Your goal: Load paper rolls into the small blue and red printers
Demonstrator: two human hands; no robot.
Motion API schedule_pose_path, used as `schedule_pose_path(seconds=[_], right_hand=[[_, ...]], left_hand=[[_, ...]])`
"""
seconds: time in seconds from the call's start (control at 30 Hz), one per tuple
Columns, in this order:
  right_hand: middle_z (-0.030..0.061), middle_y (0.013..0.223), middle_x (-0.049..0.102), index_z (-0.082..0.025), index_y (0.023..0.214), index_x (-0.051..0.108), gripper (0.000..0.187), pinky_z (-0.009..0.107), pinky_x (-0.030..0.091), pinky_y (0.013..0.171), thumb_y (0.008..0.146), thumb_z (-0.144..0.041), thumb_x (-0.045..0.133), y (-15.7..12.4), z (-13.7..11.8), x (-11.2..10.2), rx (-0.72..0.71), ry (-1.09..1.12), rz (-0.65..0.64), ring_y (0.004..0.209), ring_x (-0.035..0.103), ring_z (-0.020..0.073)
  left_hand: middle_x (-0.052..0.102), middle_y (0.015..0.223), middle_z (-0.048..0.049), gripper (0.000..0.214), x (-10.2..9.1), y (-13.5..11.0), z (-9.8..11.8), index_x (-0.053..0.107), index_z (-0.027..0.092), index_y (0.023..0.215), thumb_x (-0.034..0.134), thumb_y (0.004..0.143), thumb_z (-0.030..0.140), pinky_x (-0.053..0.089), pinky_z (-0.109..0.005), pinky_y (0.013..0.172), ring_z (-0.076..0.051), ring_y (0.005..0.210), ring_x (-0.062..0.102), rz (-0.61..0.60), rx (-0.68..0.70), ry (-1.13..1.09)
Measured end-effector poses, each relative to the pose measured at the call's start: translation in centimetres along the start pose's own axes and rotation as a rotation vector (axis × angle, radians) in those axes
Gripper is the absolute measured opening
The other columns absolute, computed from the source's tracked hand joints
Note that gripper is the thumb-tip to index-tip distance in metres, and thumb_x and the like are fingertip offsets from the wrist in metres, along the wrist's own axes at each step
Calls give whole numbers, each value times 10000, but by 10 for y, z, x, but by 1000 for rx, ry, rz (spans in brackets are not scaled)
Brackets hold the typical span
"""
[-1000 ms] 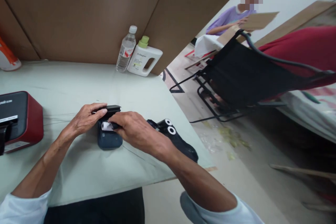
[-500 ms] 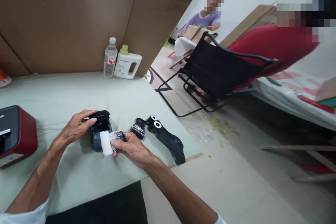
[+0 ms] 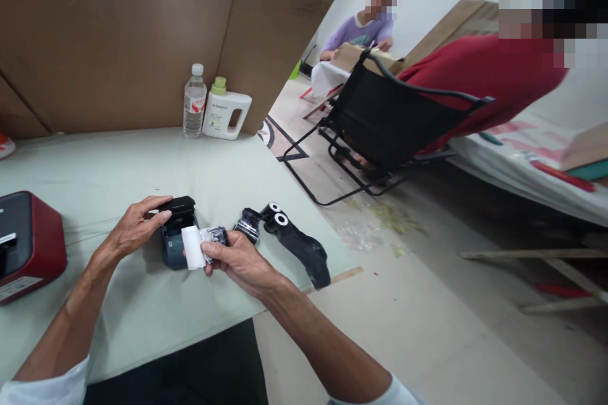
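Using a small dark-blue boxy device with rounded corners (image 3: 173,254) as the landmark here. Sitting on a pale green tabletop (image 3: 128,168), with a black flip-up lid (image 3: 179,206) raised at its back. On the left side of that lid: bare left hand (image 3: 135,228), with a light pinch of a grip, thumb in front and fingers along the top.

Over at the device's near right side: bare right hand (image 3: 243,259), with a snug grip on a white paper roll (image 3: 192,248), crinkly black-and-white tail (image 3: 215,236) and all, thumb pressed on top. Slightly tilted roll, overlapping the device from this angle; can't tell if touching it.

Farther right of the device: a shiny black crinkled bundle (image 3: 247,226), then a long black floppy wrap (image 3: 304,247) with two white ring-shaped ends. Well off to the device's left, a red-and-black boxy machine (image 3: 50,247). Behind the device, up against a brown panel (image 3: 118,44), a clear plastic bottle with a white cap (image 3: 194,111) and a white plastic jug with a light green cap (image 3: 219,115).

Way beyond the device to the right: a black folding chair (image 3: 389,114), a person in a red top (image 3: 489,73) and a person in a purple top (image 3: 355,33).
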State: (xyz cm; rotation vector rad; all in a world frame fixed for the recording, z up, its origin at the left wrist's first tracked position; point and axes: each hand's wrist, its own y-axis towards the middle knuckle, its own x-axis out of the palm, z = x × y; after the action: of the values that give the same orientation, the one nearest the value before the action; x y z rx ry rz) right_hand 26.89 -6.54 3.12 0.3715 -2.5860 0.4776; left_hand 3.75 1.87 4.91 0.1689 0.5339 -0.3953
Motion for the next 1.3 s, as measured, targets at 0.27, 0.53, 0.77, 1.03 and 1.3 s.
schedule_pose_path(seconds=[0.27,0.53,0.77,1.03,1.3], right_hand=[[21,685,695,-135,760,758,379,250,518,567,692,-465,931,-5,2,-1,-59,-30,25,583,622,121],[34,750,695,-136,831,770,385,251,511,580,698,-464,923,-18,9,-7,-78,-17,100,645,614,132],[28,654,681,-154,718,740,359,303,522,656,775,-491,848,-33,5,6,-241,-225,144,632,617,157],[14,730,666,-185,899,793,247,318,490,698,841,-424,768,-51,5,42,-444,-360,203,689,567,166],[-8,635,538,-175,654,632,346,274,400,604,870,-431,714,-63,14,61,-423,-375,206,632,458,137]], left_hand=[[691,1344,-127,526,-1,-3,-4,710,215,1298,654,893,546,553,-483,1022,-328,1237,648,-16,39,-2],[647,1387,-124,474,5,-12,-18,698,256,1316,722,864,395,514,-516,1092,-318,1296,605,-28,214,135],[594,1461,-151,532,0,-18,-6,676,228,1336,751,848,427,446,-578,1152,-352,1361,556,0,277,230],[683,1255,-108,640,22,-79,54,578,285,1428,814,832,293,638,-382,814,-267,1095,685,67,413,127],[668,1294,-135,674,33,-114,61,535,258,1418,825,811,221,584,-486,1026,-313,1210,658,230,541,308]])
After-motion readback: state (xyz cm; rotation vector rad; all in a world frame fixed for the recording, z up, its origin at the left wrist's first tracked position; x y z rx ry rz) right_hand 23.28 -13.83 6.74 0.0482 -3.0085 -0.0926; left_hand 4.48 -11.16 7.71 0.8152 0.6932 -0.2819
